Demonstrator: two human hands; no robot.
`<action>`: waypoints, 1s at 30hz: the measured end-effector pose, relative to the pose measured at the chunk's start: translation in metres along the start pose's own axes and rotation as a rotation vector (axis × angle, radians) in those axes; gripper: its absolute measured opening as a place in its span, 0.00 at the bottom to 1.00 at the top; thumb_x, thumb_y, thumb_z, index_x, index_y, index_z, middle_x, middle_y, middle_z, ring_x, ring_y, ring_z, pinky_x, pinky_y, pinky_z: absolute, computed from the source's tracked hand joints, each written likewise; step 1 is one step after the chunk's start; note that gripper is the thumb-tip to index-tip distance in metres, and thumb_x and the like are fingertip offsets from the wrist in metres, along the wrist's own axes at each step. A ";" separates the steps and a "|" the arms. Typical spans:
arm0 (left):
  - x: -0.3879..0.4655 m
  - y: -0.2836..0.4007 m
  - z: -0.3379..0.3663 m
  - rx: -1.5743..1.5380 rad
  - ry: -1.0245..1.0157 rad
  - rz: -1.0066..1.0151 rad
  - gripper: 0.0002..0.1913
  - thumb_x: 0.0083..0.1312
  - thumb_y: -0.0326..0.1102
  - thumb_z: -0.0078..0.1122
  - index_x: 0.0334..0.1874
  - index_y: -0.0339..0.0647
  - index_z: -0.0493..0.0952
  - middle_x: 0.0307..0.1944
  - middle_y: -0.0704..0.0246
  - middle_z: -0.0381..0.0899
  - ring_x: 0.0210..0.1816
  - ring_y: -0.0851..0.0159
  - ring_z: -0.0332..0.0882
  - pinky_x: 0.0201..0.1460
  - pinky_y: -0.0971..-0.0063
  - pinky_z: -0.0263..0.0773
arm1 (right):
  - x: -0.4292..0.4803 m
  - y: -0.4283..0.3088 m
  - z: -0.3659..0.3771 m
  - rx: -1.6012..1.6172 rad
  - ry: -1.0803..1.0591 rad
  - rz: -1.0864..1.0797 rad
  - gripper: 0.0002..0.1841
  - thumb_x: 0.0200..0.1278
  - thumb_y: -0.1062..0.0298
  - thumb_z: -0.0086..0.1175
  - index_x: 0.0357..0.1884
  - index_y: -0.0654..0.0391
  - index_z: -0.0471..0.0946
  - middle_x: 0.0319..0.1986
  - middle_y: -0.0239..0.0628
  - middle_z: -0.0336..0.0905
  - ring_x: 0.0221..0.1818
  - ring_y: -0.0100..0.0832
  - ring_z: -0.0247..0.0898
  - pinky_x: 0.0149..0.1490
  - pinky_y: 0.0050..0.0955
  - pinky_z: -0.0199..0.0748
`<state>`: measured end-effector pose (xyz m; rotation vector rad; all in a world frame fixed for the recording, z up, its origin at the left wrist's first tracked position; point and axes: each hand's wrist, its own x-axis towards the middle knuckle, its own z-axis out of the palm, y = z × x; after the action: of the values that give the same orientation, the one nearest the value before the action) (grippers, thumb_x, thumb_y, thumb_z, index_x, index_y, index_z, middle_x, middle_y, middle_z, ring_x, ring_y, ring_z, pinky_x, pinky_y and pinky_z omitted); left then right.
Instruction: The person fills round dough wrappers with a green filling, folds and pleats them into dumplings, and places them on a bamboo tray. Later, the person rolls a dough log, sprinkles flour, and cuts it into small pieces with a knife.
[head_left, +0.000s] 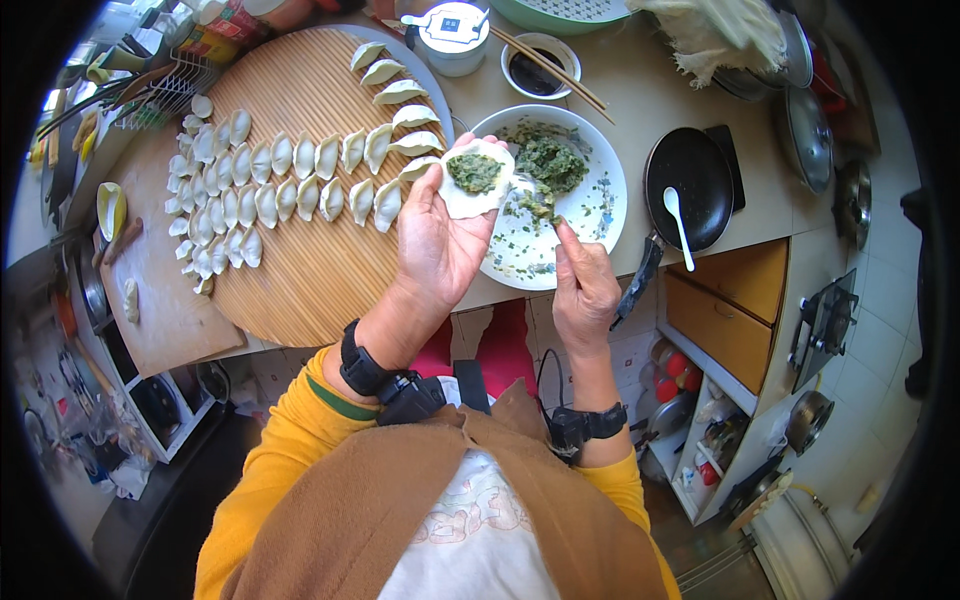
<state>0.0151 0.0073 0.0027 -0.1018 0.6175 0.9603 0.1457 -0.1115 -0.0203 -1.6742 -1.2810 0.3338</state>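
Note:
On the open palm and fingers of my left hand (446, 236) lies a round dumpling wrapper (456, 202) with green filling (475, 173) spread on it. My right hand (585, 281) grips a utensil, its tip covered in green filling, just right of the wrapper; most of the handle is hidden by my fingers. Below both hands stands a white bowl (600, 251) holding a mound of chopped green filling (551, 161), with bits stuck to its inside. To the left, rows of folded dumplings (305, 155) rest on a round ribbed wooden board (322, 270).
A small bowl of dark liquid (535, 75) with chopsticks (551, 66) across it stands behind the white bowl, beside a lidded white tub (452, 45). A black frying pan (690, 187) holding a white spoon (679, 225) is at the right. A dough piece (131, 300) lies on the left board (172, 330).

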 end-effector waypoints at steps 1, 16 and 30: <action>0.000 0.002 -0.001 0.010 -0.034 0.028 0.25 0.80 0.41 0.30 0.74 0.34 0.58 0.67 0.52 0.69 0.70 0.53 0.67 0.76 0.59 0.61 | 0.000 -0.002 0.000 0.009 -0.006 0.017 0.23 0.59 0.84 0.61 0.58 0.55 0.82 0.30 0.35 0.78 0.29 0.27 0.75 0.37 0.28 0.76; -0.004 0.010 -0.011 0.014 -0.110 -0.068 0.38 0.78 0.62 0.28 0.74 0.32 0.59 0.67 0.53 0.69 0.70 0.54 0.66 0.77 0.60 0.58 | 0.003 -0.033 0.007 0.283 -0.121 0.239 0.13 0.70 0.74 0.58 0.55 0.61 0.81 0.29 0.27 0.77 0.27 0.18 0.70 0.32 0.20 0.69; -0.005 0.015 -0.023 0.075 -0.192 -0.024 0.43 0.75 0.67 0.30 0.73 0.31 0.62 0.66 0.53 0.71 0.69 0.56 0.68 0.76 0.63 0.58 | 0.011 -0.038 -0.012 0.559 -0.376 0.945 0.14 0.73 0.67 0.57 0.53 0.64 0.82 0.31 0.25 0.79 0.29 0.12 0.67 0.34 0.14 0.65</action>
<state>-0.0092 0.0046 -0.0107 0.0496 0.4734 0.9102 0.1362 -0.1085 0.0194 -1.6401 -0.4547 1.4742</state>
